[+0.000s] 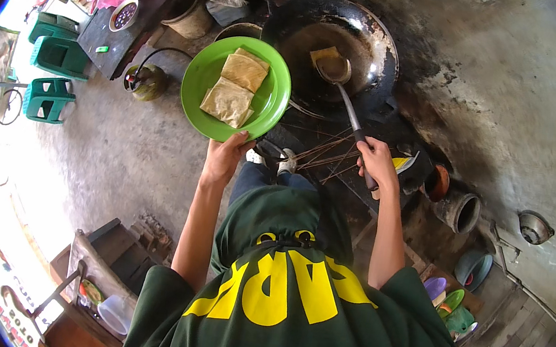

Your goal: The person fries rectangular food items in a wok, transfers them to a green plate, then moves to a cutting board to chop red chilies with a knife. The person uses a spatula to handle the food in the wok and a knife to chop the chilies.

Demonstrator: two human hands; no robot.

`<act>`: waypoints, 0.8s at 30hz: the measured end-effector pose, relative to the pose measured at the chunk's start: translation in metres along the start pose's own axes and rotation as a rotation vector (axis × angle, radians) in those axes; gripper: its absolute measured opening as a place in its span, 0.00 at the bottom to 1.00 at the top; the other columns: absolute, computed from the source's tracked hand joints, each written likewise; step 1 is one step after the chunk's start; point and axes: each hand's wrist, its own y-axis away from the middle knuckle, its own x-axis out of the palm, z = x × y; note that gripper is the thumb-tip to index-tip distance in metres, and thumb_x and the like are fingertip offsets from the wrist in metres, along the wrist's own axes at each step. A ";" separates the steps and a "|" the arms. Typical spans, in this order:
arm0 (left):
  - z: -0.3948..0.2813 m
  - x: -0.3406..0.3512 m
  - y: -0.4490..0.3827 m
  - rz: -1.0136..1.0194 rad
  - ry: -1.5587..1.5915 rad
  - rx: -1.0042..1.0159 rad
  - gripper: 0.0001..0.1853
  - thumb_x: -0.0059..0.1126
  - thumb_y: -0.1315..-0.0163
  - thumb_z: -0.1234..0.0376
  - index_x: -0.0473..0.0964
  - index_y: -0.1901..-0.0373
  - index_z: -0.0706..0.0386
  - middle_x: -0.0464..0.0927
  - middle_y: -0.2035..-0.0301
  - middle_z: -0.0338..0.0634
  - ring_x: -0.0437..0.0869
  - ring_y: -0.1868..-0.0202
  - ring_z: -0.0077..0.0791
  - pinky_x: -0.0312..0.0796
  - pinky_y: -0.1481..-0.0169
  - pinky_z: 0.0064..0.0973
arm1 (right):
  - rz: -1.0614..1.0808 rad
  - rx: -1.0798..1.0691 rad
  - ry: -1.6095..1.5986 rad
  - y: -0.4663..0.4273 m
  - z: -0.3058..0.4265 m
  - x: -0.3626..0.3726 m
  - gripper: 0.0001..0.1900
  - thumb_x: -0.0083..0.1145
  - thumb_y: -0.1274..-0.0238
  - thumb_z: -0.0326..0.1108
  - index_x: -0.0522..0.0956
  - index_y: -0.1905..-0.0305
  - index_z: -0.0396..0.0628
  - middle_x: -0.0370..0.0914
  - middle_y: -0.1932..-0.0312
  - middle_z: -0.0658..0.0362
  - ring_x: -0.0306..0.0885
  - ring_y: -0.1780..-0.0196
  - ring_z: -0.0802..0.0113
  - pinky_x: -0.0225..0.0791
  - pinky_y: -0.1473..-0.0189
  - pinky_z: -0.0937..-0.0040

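Note:
My left hand (228, 154) grips the near rim of a green plate (276, 89), thumb on top. Several flat, folded pale-yellow pieces of food (233, 96), perhaps tofu skin or filled dough, lie on it in two overlapping groups. In my right hand (377, 160) is the dark handle of a metal ladle (351, 107). Its bowl reaches into a large blackened wok (385, 56) with brownish liquid, probably oil, at the bottom. Another folded piece (324, 55) is in the wok, touching or partly under the ladle's bowl; which of the two I cannot tell.
Thin sticks (325, 151) lie below the wok. A gas cylinder (146, 82) with a hose stands left of the plate, near a dark table (111, 41) holding a bowl (123, 14). Green plastic stools (59, 58) stand farther left. A stained wall (498, 97) rises at the right.

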 end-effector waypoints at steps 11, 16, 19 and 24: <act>-0.001 0.004 0.002 0.001 0.026 0.022 0.19 0.58 0.29 0.75 0.74 0.37 0.60 0.82 0.45 0.43 0.86 0.47 0.32 0.81 0.44 0.37 | -0.014 0.069 0.022 -0.002 0.006 -0.004 0.15 0.56 0.26 0.39 0.82 0.51 0.36 0.78 0.79 0.58 0.77 0.82 0.72 0.73 0.77 0.69; -0.001 0.004 0.002 0.000 0.038 0.041 0.19 0.58 0.28 0.76 0.74 0.37 0.61 0.82 0.45 0.44 0.86 0.48 0.31 0.82 0.46 0.35 | 0.004 0.032 -0.003 0.000 0.005 -0.008 0.16 0.56 0.26 0.39 0.81 0.50 0.35 0.77 0.79 0.58 0.77 0.81 0.72 0.73 0.77 0.69; -0.001 0.003 -0.001 0.013 0.033 0.037 0.19 0.58 0.28 0.76 0.73 0.36 0.61 0.82 0.45 0.43 0.87 0.48 0.31 0.82 0.46 0.35 | 0.003 0.084 0.049 -0.002 0.005 -0.013 0.16 0.55 0.26 0.39 0.81 0.50 0.35 0.77 0.79 0.58 0.77 0.80 0.73 0.73 0.77 0.69; -0.001 0.002 -0.002 -0.011 0.020 0.043 0.19 0.58 0.28 0.75 0.73 0.36 0.61 0.82 0.45 0.43 0.87 0.49 0.31 0.82 0.46 0.35 | 0.022 0.077 0.036 -0.006 0.003 -0.012 0.16 0.56 0.26 0.39 0.82 0.47 0.36 0.77 0.79 0.58 0.77 0.80 0.73 0.73 0.77 0.69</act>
